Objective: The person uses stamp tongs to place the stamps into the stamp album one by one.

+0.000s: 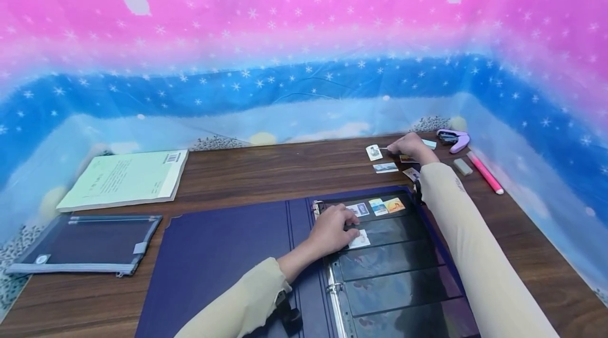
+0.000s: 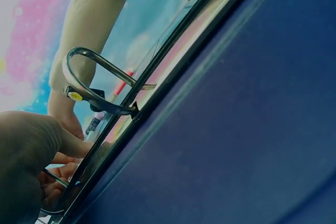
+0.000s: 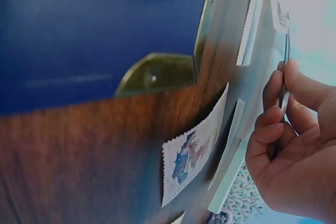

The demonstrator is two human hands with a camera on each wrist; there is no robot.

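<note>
My right grip is clamped on tweezers, tips at the edge of a stamp toward the desk's far side, beyond the album. My left grip, fingers apart, rests on its dark page.

No wording is legible; a pale green paperback book, frame left, bears a barcode and tiny print.

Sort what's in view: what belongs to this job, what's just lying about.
Likely for the job: thin metal tweezers in the right hand; small rectangular paper stamps; navy ring binder with black pocket page.

Likely lying about: pale green paperback book; translucent grey-trimmed zip pouch; lilac plastic stapler; pink cylindrical marker; small grey eraser-like block.
</note>
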